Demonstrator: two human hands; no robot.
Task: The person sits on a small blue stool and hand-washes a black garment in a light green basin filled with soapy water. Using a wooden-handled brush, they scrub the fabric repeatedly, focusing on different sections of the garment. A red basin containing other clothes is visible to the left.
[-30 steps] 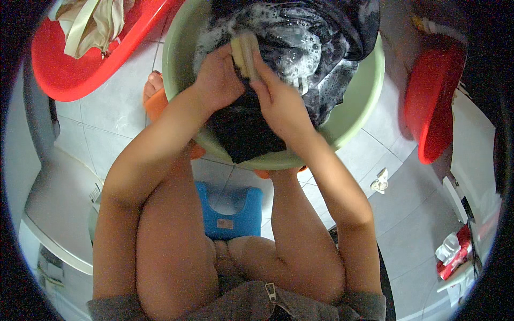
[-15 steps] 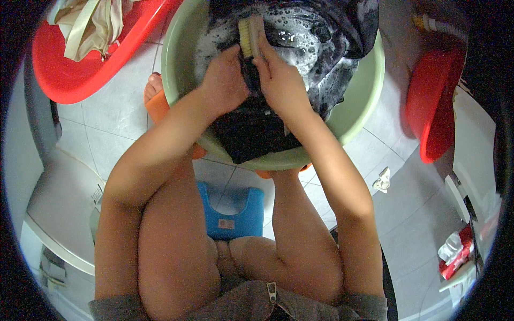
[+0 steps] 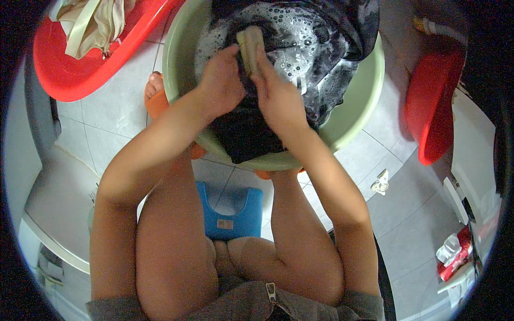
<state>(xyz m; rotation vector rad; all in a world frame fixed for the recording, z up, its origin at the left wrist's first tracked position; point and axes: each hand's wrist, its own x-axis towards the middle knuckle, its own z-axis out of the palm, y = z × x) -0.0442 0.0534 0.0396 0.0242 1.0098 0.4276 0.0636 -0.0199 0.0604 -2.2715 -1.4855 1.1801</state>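
Observation:
A pale green basin (image 3: 369,96) holds soaked black clothing (image 3: 246,134) and suds. My right hand (image 3: 281,104) is closed round a scrubbing brush (image 3: 250,47) with a pale, light-coloured back. The brush lies against the dark wet cloth, slightly blurred, its bristles mostly hidden. Just left of it, my left hand (image 3: 222,80) is closed on the black clothing, thumb close to the brush. White foam (image 3: 297,56) covers the cloth beyond both hands. Part of the black clothing spreads over the basin's near side, below my wrists.
A red tub (image 3: 69,80) with cream fabric (image 3: 91,29) stands at the far left. Another red basin (image 3: 431,112) leans on the right. A blue plastic stool (image 3: 233,214) sits between my legs. A crumpled white scrap (image 3: 380,182) lies on the tiled floor (image 3: 348,166).
The brush has tipped in my right hand, so its bristles show less and its back faces up more. My right hand has shifted slightly nearer to me; the left keeps its hold.

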